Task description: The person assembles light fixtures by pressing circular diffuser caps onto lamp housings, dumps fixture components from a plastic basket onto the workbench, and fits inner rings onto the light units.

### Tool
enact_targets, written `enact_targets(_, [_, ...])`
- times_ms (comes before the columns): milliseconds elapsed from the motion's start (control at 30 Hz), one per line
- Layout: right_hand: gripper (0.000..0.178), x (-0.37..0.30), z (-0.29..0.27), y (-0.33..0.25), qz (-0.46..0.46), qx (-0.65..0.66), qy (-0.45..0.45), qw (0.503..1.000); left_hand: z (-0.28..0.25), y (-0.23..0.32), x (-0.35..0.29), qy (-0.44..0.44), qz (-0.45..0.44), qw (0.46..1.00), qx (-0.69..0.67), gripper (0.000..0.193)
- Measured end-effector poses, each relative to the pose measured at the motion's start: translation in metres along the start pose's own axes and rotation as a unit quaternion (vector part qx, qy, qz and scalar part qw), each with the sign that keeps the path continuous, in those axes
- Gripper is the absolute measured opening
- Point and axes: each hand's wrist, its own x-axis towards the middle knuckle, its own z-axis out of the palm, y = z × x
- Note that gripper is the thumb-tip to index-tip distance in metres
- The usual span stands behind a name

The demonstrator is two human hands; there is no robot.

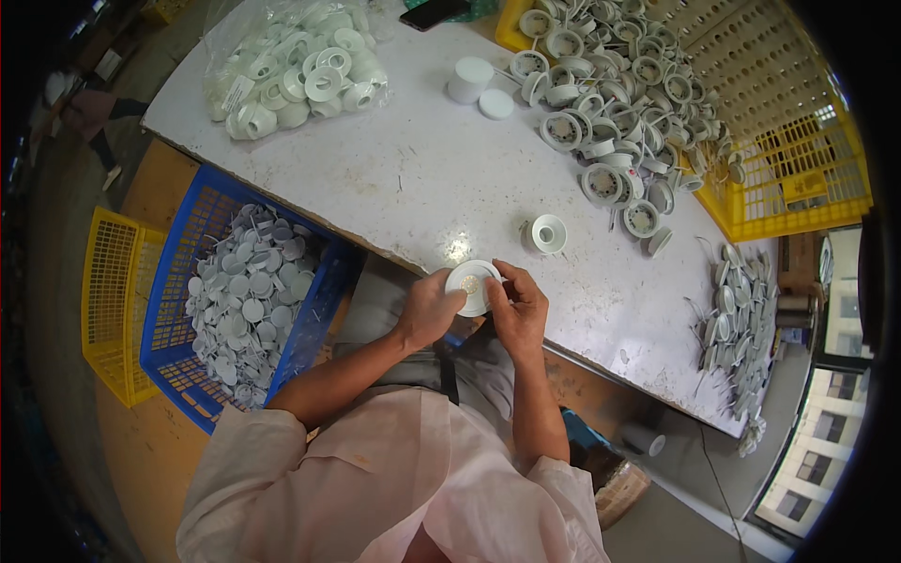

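Both hands meet just over the table's near edge, around a round white LED lamp housing (470, 281) with yellowish dots in its centre. My left hand (430, 308) grips it at the left rim, fingers closed. My right hand (519, 310) pinches the right rim, thumb on the front and fingers behind. A loose white cup-shaped ring (546, 234) sits on the table a little beyond my right hand. Farther back are a short stack of white round covers (470, 80) and a single cover (496, 104) beside it.
A clear bag of white cup-shaped rings (300, 80) lies at the back left. Wired round housings (601, 113) spill from a yellow crate (798, 202) on the right; thinner wired discs (737, 319) lie nearer. Left of me, a blue basket (174, 310) holds many wired discs.
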Motion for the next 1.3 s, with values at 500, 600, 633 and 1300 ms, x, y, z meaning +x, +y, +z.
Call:
enact_targets(500, [0.019,-0.009,0.007,0.002,-0.045,-0.047,0.03,0.997,-0.001,-0.003,-0.003,-0.004,-0.038,0.999,-0.039,0.027])
enact_targets(600, [0.02,-0.007,0.002,-0.003,-0.046,-0.045,0.038,0.997,-0.007,0.004,-0.004,-0.056,-0.008,0.997,-0.046,0.032])
enact_targets(633, [0.021,-0.006,0.0,-0.008,-0.039,-0.051,0.033,0.997,-0.007,0.006,-0.003,-0.07,-0.001,0.996,-0.061,0.034])
enact_targets(1300, [0.08,-0.02,-0.097,-0.006,-0.218,-0.279,-0.071,0.933,0.059,0.002,0.024,-0.292,-0.094,0.946,-0.108,0.04])
